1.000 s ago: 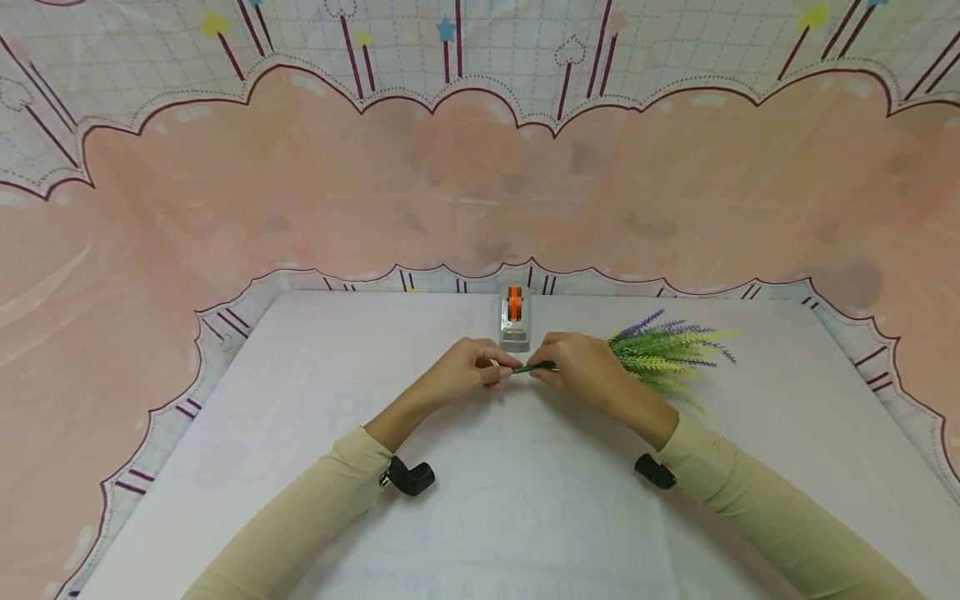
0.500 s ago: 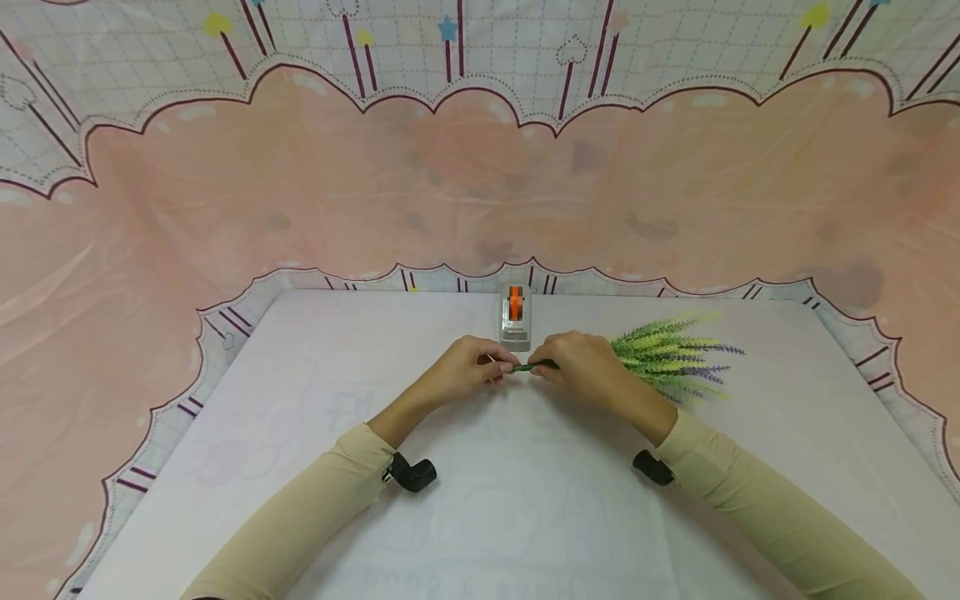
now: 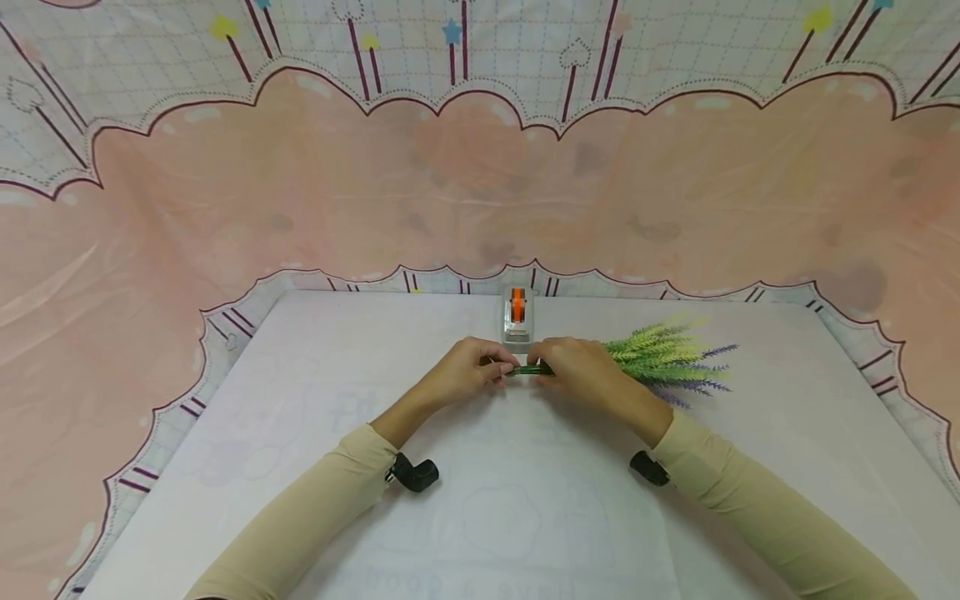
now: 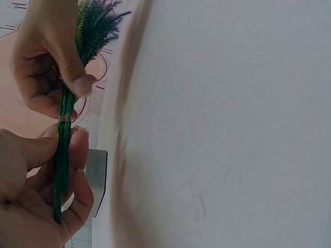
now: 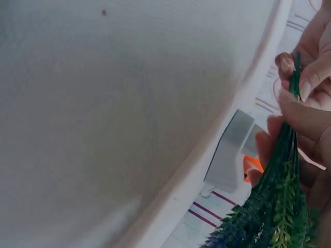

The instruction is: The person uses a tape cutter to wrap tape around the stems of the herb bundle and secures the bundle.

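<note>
A bunch of artificial lavender point(image 3: 667, 360) has yellow-green and purple flower heads fanned out to the right in the head view. Its dark green stems point(image 4: 61, 160) run leftward between both hands. My left hand point(image 3: 468, 371) pinches the stem ends between thumb and fingers. Farther along, my right hand point(image 3: 581, 364) grips the stems just below the leaves point(image 5: 282, 201). Between the two hands a narrow, shiny clear band point(image 4: 64, 118), which looks like tape, goes around the stems. The right palm hides part of the bunch.
A tape dispenser point(image 3: 517, 321) with an orange core stands just beyond the hands, near the far edge of the white table point(image 3: 480, 500). Behind the table hangs a pink patterned cloth point(image 3: 450, 192). Small black cameras point(image 3: 416, 473) are worn at both wrists.
The lavender bunch has rolled about its length: purple heads that were on the far side are now on the near side. More stem shows between the hands, which stay nearly in place.
</note>
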Motion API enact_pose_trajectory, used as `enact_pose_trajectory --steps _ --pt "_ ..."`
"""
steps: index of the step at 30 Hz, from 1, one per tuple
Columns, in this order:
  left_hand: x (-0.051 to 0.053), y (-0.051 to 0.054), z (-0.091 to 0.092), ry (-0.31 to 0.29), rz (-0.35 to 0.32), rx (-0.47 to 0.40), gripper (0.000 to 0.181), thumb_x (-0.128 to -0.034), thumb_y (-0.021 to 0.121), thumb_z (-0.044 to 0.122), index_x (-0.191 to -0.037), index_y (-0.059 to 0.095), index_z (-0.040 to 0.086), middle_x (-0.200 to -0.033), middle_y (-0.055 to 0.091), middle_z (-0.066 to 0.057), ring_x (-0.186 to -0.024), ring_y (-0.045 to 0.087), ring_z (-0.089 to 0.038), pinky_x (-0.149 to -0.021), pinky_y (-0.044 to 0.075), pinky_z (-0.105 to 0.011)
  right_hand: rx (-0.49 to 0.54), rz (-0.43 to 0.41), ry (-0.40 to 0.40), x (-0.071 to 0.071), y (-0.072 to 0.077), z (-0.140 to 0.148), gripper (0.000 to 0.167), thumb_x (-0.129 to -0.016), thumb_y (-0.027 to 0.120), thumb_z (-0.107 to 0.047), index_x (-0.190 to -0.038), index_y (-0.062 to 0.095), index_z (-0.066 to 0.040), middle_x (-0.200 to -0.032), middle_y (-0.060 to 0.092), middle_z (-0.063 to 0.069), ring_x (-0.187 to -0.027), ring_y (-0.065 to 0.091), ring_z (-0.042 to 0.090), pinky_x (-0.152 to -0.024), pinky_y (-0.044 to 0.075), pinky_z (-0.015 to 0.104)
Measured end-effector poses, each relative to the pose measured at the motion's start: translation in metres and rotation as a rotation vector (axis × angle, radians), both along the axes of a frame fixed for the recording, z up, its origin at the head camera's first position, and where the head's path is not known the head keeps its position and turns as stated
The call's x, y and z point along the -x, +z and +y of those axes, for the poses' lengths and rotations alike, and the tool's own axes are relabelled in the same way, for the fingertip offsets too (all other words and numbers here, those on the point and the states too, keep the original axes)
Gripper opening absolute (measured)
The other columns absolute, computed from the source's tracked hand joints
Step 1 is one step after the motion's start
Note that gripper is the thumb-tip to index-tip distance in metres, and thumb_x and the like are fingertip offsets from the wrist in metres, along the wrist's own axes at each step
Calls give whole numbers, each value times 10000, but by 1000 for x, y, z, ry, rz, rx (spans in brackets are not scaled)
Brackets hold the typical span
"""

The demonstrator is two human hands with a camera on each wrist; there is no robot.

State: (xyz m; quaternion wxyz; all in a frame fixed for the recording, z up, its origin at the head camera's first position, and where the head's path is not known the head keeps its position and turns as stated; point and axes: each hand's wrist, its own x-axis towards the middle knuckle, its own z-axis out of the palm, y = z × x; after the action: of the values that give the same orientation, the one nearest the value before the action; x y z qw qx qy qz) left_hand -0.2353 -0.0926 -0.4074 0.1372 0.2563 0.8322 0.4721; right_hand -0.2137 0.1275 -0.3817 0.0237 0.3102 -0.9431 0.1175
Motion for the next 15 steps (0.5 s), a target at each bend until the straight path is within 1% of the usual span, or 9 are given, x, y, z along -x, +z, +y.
enact_pose_trajectory --steps 3,6,11,15 --pt "1 -1 -1 2 -4 -1 132 -988 639 48 -1040 756 20 -820 711 -151 -742 673 -259 -661 539 -318 -15 28 -19 0 -1 -3 201 -881 809 -211 -1054 725 -155 -945 729 -13 -762 654 152 -581 506 337" --pt "2 -1 -1 6 -12 -6 127 -988 639 49 -1036 755 30 -804 709 -148 -738 672 -260 -664 541 -323 -17 59 -30 -1 -2 -4 169 -870 820 -208 -1007 727 -170 -910 730 -27 -738 648 156 -554 485 339" --pt "1 -1 -2 7 -22 -32 134 -993 621 22 -1058 736 40 -832 710 -162 -736 685 -281 -665 553 -350 -13 103 -7 -1 -3 -2 115 -869 819 -209 -964 758 -187 -880 726 -51 -713 654 147 -514 461 311" --pt "1 -1 -3 8 -19 -30 146 -998 608 18 -1040 743 55 -887 707 -157 -731 676 -268 -657 526 -314 -15 146 7 -1 -4 -1 119 -860 827 -234 -967 782 -209 -875 677 -65 -652 623 137 -475 428 298"
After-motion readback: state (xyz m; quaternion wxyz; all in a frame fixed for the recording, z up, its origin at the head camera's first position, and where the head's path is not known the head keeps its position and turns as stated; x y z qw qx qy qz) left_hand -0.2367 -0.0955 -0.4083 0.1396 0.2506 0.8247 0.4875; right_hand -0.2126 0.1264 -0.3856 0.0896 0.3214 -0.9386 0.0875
